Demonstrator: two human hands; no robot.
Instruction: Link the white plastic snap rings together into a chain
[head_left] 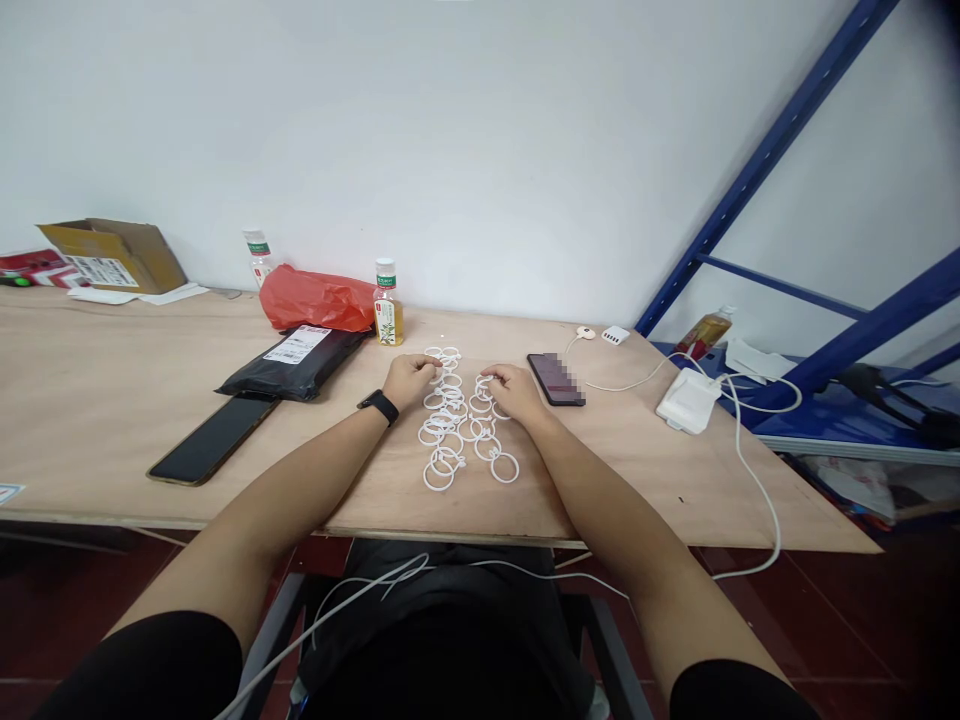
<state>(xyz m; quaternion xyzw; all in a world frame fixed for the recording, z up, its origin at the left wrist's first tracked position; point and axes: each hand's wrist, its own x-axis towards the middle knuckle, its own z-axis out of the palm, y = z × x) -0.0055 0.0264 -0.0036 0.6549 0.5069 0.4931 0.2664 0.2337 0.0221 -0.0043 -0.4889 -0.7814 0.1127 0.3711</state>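
Several thin white plastic rings [451,412] with small knobs lie overlapping on the wooden table in front of me. They form a longer cluster on the left and a smaller one on the right. My left hand [409,380], with a black watch on its wrist, is at the upper left of the longer cluster, thumb and forefinger pinched at a ring. At the top of the smaller cluster, my right hand [516,392] has its fingertips closed on a white ring [484,380]. The fingers partly hide both rings.
To the left are a phone [214,440], a black parcel [296,362], a red plastic bag [319,298], a drink bottle [388,305] and a cardboard box [124,255]. A second phone [555,379], a white charger [688,400] and cables are at right, beside a blue metal rack [750,170].
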